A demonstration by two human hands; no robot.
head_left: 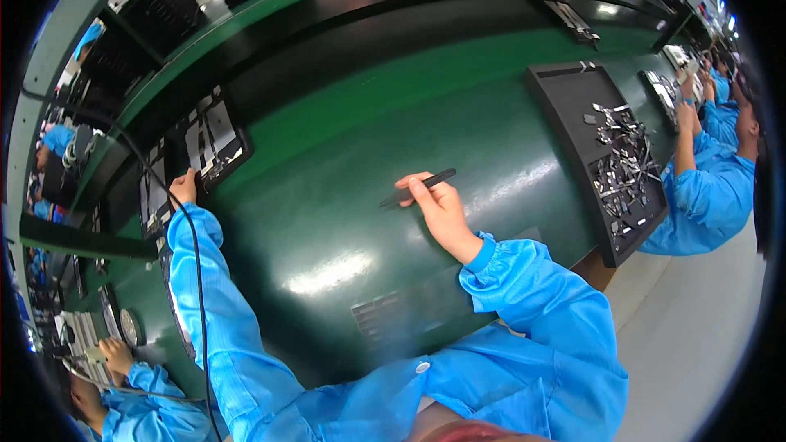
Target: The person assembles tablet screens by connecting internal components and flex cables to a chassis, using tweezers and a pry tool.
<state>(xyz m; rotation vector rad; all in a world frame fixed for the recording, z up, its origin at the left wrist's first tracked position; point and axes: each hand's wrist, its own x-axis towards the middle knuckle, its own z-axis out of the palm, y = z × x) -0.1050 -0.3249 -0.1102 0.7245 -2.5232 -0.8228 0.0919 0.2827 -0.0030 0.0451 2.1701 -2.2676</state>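
At the left of the bench my left hand [184, 187] is closed at the edge of a black-framed electronic device [214, 139] with silver-grey panels inside. Its fingertips are partly hidden. A second similar device [154, 188] lies just left of that hand, close enough that the exact contact is hard to make out. Over the middle of the green bench, my right hand [442, 211] pinches slim black tweezers [438, 178] between thumb and fingers. The tapered tip points left and nothing shows in it.
A black tray [571, 127] holding many small metal and black parts sits at the right. Another device [569, 18] lies at the far right under the shelf. A black cable [196, 258] hangs across my left sleeve. Co-workers in blue sit at the right [700, 196] and lower left [155, 409].
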